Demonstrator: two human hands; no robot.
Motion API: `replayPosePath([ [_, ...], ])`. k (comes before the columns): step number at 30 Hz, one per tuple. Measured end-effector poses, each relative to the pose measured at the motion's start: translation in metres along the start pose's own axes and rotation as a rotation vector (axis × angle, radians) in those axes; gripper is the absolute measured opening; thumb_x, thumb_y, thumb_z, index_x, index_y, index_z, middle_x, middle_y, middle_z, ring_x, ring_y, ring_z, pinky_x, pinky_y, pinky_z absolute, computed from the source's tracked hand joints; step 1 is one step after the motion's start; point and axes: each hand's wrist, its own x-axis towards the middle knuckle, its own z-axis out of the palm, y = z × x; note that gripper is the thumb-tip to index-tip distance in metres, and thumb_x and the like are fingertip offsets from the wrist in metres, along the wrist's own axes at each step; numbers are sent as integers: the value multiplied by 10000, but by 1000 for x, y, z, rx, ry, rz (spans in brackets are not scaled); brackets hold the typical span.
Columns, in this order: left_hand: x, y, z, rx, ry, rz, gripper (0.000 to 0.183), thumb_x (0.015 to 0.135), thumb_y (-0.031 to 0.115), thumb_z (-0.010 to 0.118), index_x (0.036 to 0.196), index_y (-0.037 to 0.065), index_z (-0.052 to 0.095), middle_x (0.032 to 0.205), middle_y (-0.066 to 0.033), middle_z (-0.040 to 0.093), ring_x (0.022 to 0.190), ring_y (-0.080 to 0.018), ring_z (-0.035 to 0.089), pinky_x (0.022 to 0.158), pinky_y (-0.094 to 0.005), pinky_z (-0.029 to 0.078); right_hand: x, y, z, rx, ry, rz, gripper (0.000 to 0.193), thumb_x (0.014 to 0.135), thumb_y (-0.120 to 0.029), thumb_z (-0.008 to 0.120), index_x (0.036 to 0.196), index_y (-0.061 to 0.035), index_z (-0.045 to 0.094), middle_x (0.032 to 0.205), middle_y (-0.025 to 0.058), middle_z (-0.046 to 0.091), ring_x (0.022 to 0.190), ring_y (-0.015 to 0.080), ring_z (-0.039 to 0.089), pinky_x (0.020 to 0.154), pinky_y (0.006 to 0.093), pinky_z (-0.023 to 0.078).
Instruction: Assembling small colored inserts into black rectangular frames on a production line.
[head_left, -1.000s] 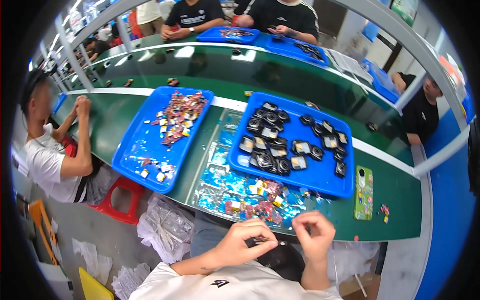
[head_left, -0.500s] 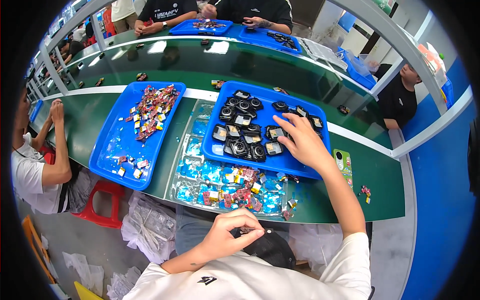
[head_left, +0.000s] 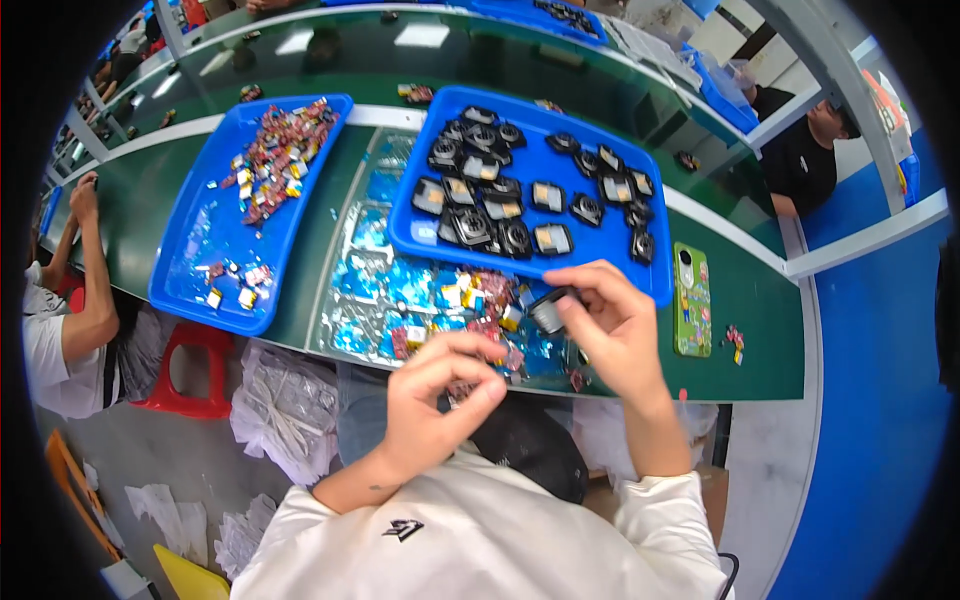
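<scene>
A long green workbench (head_left: 765,310) runs across the room, with a white metal frame (head_left: 855,245) angling up at the right. Pale light patches (head_left: 422,34) shine off the dark green surface (head_left: 500,68) beyond. Left, a red stool (head_left: 185,406) stands on grey floor (head_left: 195,450); far right spreads solid blue (head_left: 885,340), floor or wall, I can't tell.

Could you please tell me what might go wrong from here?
The black casing pinched in the right hand could slip and drop among the loose parts in the clear tray. Those parts lie near the edge of the green table, so the left hand, close beside them, might brush some off.
</scene>
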Motion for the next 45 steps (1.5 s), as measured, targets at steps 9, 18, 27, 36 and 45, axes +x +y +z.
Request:
replayPosePath([
  [9, 7, -1, 7, 185, 67, -34, 64, 751, 12, 695, 815, 12, 693, 1110, -122, 641, 772, -97, 615, 624, -213, 474, -48, 5, 42, 271, 69, 131, 306, 831, 68, 604, 1133, 27, 622, 1082, 99, 658, 910, 122, 637, 751, 238, 530],
  [18, 4, -6, 9, 147, 80, -132, 37, 743, -3, 684, 777, -12, 675, 1038, -122, 680, 599, -24, 562, 516, -172, 437, -55, 8, 43, 134, 84, 25, 293, 814, 64, 629, 1107, 51, 633, 1030, 122, 678, 864, 125, 649, 744, 242, 536],
  [27, 3, -6, 13, 192, 70, -89, 84, 756, 3, 707, 839, -11, 702, 1046, -131, 680, 677, -61, 622, 576, -182, 490, -55, 18, 47, 229, 209, -10, 173, 816, 25, 657, 988, 28, 674, 951, 109, 701, 817, 127, 669, 696, 246, 551],
  [36, 2, 2, 8, 295, 55, 45, 127, 742, -20, 738, 865, -21, 706, 888, -101, 671, 695, -103, 646, 605, -213, 518, -53, 19, 39, 434, 237, 47, 158, 805, 55, 667, 951, 40, 608, 957, 125, 683, 846, 128, 656, 706, 219, 523],
  [45, -3, 2, 9, -288, 31, -405, 84, 808, -23, 700, 880, -44, 660, 820, -77, 667, 743, -97, 634, 646, -198, 511, -56, 23, 47, 91, 306, -238, 175, 728, 51, 708, 831, 13, 573, 923, 155, 697, 851, 178, 686, 694, 281, 562],
])
